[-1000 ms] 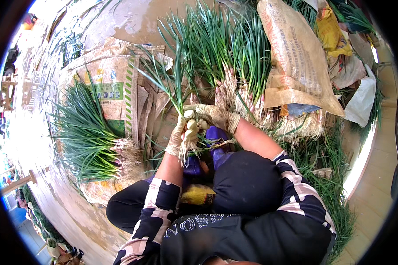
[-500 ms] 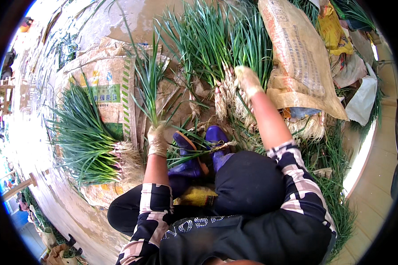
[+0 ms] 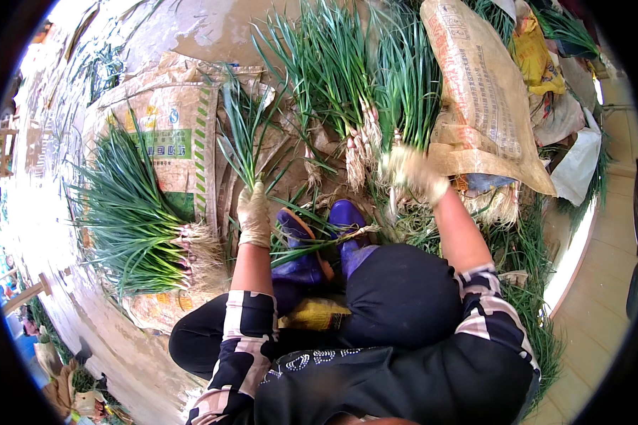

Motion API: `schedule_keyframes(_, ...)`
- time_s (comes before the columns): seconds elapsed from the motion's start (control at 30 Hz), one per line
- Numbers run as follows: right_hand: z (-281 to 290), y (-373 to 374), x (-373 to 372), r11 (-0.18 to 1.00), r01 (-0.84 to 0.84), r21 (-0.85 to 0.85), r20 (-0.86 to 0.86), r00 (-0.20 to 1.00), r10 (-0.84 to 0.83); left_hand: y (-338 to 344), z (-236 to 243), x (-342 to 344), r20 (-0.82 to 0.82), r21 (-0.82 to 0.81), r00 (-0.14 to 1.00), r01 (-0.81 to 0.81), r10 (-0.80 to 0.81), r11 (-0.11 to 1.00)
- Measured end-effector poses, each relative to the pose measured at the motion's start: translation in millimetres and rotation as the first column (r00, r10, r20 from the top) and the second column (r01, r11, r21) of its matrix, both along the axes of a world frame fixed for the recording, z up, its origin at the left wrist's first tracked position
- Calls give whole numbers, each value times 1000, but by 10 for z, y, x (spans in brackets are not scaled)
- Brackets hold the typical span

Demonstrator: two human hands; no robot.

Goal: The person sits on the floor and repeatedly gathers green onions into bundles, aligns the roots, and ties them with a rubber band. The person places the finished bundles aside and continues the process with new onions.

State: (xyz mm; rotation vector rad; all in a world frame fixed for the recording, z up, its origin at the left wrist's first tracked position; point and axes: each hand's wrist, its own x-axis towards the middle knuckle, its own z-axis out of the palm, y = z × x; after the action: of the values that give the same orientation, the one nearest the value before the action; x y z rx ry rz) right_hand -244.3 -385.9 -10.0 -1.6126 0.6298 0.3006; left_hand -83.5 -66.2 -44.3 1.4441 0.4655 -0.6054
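Observation:
Upright in my gloved left hand [image 3: 254,214] is a small bunch of green onions [image 3: 242,142], gripped low with the leaves pointing away from me. My gloved right hand [image 3: 417,172], smeared by motion, is at the root end of a larger heap of green onions [image 3: 407,85]; its fingers cannot be made out. Beside it, more of that heap shows pinkish-white bulbs and shaggy roots [image 3: 356,159]. To the left, a neat pile of green onions [image 3: 131,212] lies on a flattened woven sack [image 3: 166,113], roots toward me.
A tan woven sack [image 3: 485,99] lies at the right, with onion roots [image 3: 503,202] showing at its near end. My purple boots [image 3: 346,216] stand between my hands among loose leaves. Green trimmings [image 3: 521,255] cover the ground at right. A yellow bag [image 3: 535,53] lies far right.
My right hand has come nearer to me and slightly right, along the heap's roots. My left hand keeps its bunch, whose leaves now spread differently.

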Motion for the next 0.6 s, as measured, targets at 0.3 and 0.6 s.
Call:
schedule_keyframes(0.3, 235, 393, 510, 936, 62, -346, -189, 973, -134, 206, -84, -28, -428, -543, 899, -341, 96, 767)
schedule_keyframes(0.6, 6, -323, 1135, 707, -181, -684, -384, 913, -138, -55, 40, -234, -607, -624, 771, -314, -191, 715)
